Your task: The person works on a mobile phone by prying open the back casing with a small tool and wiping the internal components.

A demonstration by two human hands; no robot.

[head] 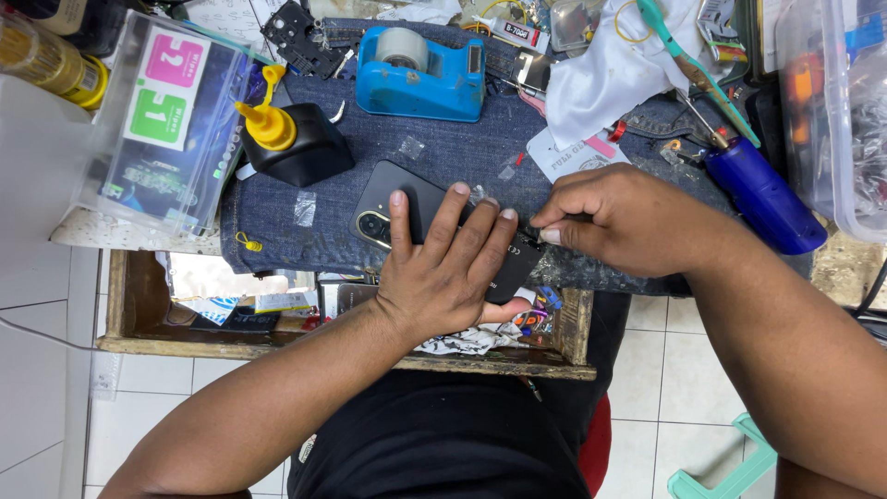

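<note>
We are pressing our left hand [443, 277] flat on the black phone [407, 208] lying on the blue cloth [443, 157] on the worktop. Our right hand [619, 222] is pinching tight at the phone's edge. The phone might be slipping if we are pulling too hard.

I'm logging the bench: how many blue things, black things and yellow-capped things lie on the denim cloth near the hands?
Blue: 2, the tape dispenser and the tool handle.
Black: 2, the phone under the left hand and the squat bottle.
Yellow-capped: 1, that same bottle.
Total: 4 things.
</note>
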